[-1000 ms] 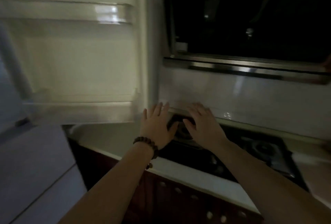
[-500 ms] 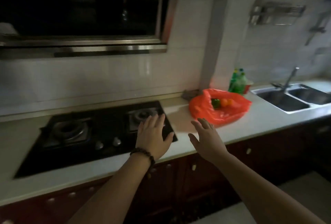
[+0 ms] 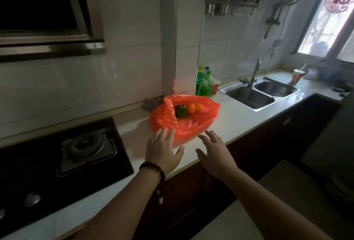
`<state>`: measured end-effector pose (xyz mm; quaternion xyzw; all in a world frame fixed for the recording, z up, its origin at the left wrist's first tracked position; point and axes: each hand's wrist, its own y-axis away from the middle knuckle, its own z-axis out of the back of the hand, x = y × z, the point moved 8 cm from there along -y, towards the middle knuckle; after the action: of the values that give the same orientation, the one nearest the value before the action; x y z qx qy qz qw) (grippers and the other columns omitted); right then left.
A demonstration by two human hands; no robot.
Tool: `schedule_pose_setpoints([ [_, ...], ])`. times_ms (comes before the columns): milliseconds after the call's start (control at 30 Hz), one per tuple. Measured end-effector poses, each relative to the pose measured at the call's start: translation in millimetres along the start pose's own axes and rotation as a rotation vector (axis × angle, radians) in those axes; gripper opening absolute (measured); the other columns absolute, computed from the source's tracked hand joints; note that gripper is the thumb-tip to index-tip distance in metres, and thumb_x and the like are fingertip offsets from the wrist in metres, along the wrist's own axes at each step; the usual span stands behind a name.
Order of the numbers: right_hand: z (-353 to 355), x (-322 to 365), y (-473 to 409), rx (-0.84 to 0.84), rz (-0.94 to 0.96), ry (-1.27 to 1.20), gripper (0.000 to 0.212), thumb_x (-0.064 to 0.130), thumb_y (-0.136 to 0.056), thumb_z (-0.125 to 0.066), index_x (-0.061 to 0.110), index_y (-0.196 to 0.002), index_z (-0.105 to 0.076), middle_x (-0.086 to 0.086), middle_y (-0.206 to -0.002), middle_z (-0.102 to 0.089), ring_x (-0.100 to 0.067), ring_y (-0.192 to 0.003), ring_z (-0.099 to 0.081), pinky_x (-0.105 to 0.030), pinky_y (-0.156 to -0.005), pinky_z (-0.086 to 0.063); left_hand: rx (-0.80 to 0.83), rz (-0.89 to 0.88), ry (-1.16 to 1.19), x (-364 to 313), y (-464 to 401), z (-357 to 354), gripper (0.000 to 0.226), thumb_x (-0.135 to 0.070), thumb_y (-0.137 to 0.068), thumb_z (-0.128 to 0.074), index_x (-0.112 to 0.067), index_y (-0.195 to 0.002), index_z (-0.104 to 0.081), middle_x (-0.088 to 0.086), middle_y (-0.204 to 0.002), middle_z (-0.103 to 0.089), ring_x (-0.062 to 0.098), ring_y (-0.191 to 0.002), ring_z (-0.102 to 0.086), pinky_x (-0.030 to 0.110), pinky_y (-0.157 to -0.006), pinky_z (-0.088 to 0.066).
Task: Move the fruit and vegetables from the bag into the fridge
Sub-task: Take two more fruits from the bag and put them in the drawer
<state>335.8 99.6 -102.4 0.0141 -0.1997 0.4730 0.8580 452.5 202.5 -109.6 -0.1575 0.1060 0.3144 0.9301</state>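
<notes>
An orange-red plastic bag (image 3: pixel 193 124) lies open on the white counter (image 3: pixel 239 120) by the tiled pillar. Inside it I see a green pepper (image 3: pixel 180 110) and two orange fruits (image 3: pixel 191 108) side by side. My left hand (image 3: pixel 162 149), with a bead bracelet at the wrist, hovers over the bag's near edge, fingers spread and empty. My right hand (image 3: pixel 214 153) is held beside it, just in front of the bag, also spread and empty. The fridge is out of view.
A black gas hob (image 3: pixel 57 159) sits in the counter to the left, under a range hood (image 3: pixel 49 48). Green bottles (image 3: pixel 204 82) and a red cup stand behind the bag. A double steel sink (image 3: pixel 258 92) with a tap lies to the right, dark cabinets below.
The view has swung right from the open fridge door, past the hob, to the bag. Both empty hands have moved right along the counter and now reach the bag's near edge.
</notes>
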Motion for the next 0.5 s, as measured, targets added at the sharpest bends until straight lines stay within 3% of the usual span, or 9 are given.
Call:
schedule_pose_setpoints([
  [300, 9, -97, -191, 0.025, 0.052, 0.04, 0.051, 0.032, -0.092, -0.053, 0.018, -0.139, -0.04, -0.007, -0.151, -0.03, -0.028, -0.142, -0.02, -0.043, -0.115, -0.024, 0.049, 0.053, 0.046, -21, -190, -70, 0.065, -0.052, -0.091, -0.04, -0.023, -0.147, -0.022, 0.003, -0.154, -0.023, 0.022, -0.142, -0.015, 0.043, -0.117, -0.011],
  [500, -20, -161, -260, 0.108, 0.018, -0.041, 0.05, 0.027, -0.089, -0.057, 0.016, -0.136, -0.044, -0.008, -0.147, -0.036, -0.028, -0.138, -0.028, -0.044, -0.111, -0.031, 0.093, 0.088, 0.034, -24, -272, -106, 0.066, -0.052, -0.091, -0.042, -0.022, -0.147, -0.024, 0.004, -0.153, -0.025, 0.023, -0.142, -0.017, 0.039, -0.117, -0.013],
])
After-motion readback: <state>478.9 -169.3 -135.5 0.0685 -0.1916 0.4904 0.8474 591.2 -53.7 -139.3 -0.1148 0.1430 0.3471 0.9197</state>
